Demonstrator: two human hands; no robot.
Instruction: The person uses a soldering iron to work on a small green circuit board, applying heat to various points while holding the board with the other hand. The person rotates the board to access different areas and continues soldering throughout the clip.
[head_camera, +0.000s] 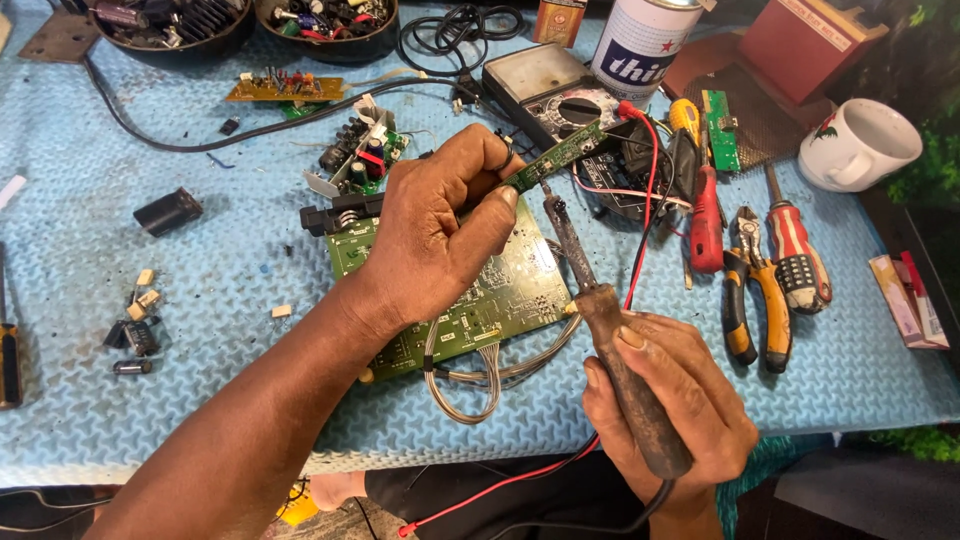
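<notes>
We had the whole bench covered with a blue textured foam mat (150, 400), and the stuff on it was scattered all over. Biggest thing in the middle of the frame was a green circuit board (500, 295), lying flat with a bundle of grey wires (470, 385) looping off its lower edge. Along the top edge sat two dark round bowls (240, 35) stuffed with loose electronic parts, a blue and white can (640, 45) further right, and a white mug (860, 145) at the upper right, though we couldn't see inside it. Pliers with orange handles (755, 290) and a red striped screwdriver (795, 250) lay right of centre.

Our left hand (430, 235) was closed around a narrow green board strip (560, 155), pinching it just above the big board, tilted up to the right. Our right hand (670, 400), lower right, gripped the dark handle of a soldering iron (600, 310), with its tip touching the strip's lower end.
</notes>
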